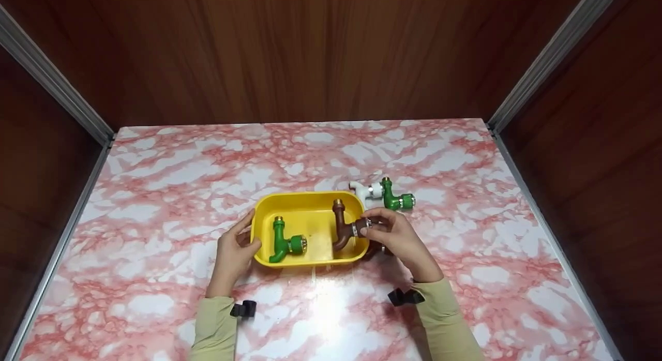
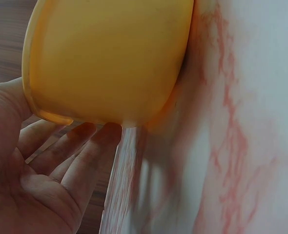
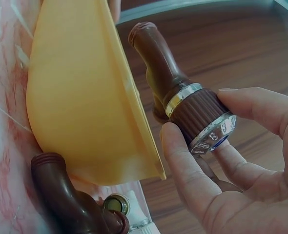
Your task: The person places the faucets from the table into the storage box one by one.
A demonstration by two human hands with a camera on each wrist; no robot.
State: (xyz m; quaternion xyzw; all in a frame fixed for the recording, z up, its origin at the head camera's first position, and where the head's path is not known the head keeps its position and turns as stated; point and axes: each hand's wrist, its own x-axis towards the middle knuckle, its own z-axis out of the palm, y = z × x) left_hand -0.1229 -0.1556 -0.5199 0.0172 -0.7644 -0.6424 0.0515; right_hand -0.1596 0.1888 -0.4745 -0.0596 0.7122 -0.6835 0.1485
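Note:
A yellow plastic tub (image 1: 315, 262) stands on the table. My left hand (image 1: 235, 252) holds its left end, thumb at the rim and fingers against the outer wall (image 2: 110, 63). Inside, at the left, lies a green tap (image 1: 280, 242) with a brass-coloured threaded end. My right hand (image 1: 395, 237) pinches the ribbed knob of a brown tap (image 3: 197, 112) between thumb and fingers. In the head view that brown tap (image 1: 340, 224) appears over the tub's right part, and its knob reaches across the right rim.
Beyond the tub's right end lie a white tap (image 1: 364, 189) and another green tap (image 1: 395, 198). A second brown tap (image 3: 61, 190) lies beside the tub, mostly hidden under my right hand in the head view. Dark wood-look panels (image 1: 310, 56) enclose the marbled table (image 1: 155, 195).

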